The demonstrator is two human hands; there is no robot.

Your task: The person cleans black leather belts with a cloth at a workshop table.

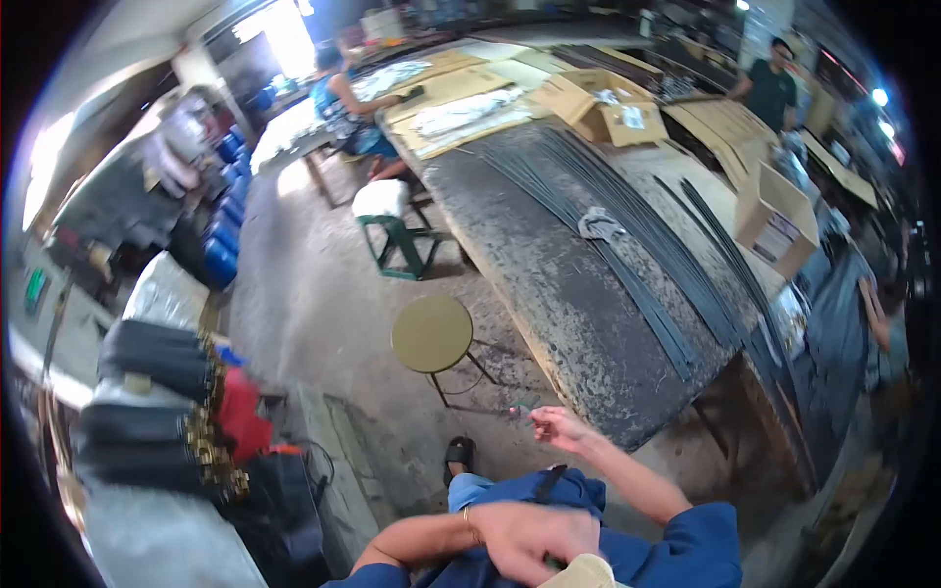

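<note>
My right hand (557, 428) is held out beside the near corner of the long table, its fingers pinched together. At its fingertips shows a tiny red and green thing (518, 410), too small to name. Close against my chest, my left hand (534, 539) is curled and smeared by motion, its fingertips mostly hidden. A dark green bit shows beneath it, and a beige piece (578, 573) overlaps its lower edge. Long dark strips (627, 289) lie along the worn tabletop (549, 284), with a crumpled grey cloth (600, 225) on them.
A round stool (432, 334) stands ahead, left of the table. Beyond it is a green stool (400, 245) with a white cover. Dark rolls (147, 436) with brass-coloured ends are stacked at left. Cardboard boxes (779, 220) sit at right. Other people work around the far tables.
</note>
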